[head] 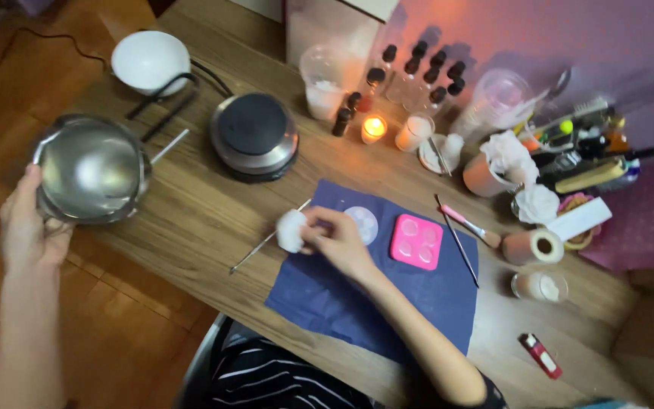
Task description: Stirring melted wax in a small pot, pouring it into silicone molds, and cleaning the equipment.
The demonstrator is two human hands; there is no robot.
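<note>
White cotton wad (291, 230) sits at the left edge of the navy cloth (357, 295), pinched in the fingertips of the right hand (340, 241). Steel pot (92, 168) (held off the desk's left edge) is gripped at its rim by the left hand (28, 227). Pink mold (416, 241) lies just right of the right hand, thin metal rod (266, 241) under the wad.

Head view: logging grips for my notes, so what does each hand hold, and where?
Left hand holds metal pot by its rim; right hand pinches white wad at its side.
</note>
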